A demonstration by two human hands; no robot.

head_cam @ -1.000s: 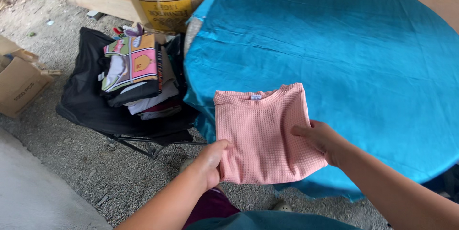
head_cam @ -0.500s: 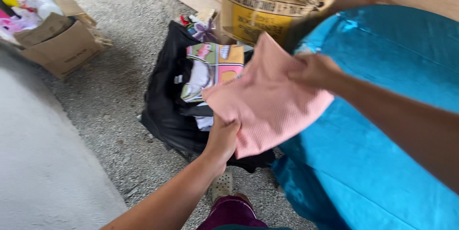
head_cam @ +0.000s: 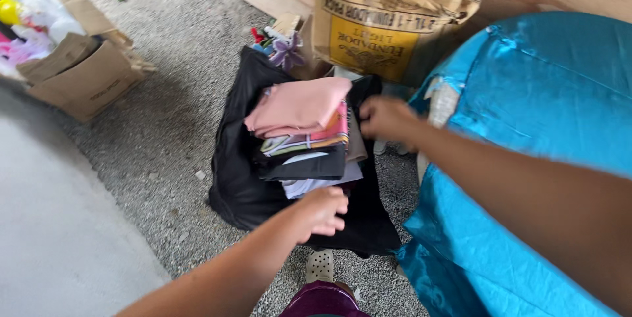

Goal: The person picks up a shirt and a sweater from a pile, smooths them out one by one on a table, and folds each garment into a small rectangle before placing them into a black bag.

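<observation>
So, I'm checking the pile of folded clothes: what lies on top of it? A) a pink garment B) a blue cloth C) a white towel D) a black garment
A: the folded pink garment lies on top of the stack of clothes, with striped and black pieces under it.

— Where does the view look from?

— From the person's head, facing steeply down and a little forward, over both forearms.

— How near?

— Close: the stack of folded clothes (head_cam: 303, 132) sits mid-frame, the gravel floor (head_cam: 164, 113) left, the blue-covered bench (head_cam: 526, 159) right.

— A second view?

— No, only this one, so nothing overlaps.
</observation>
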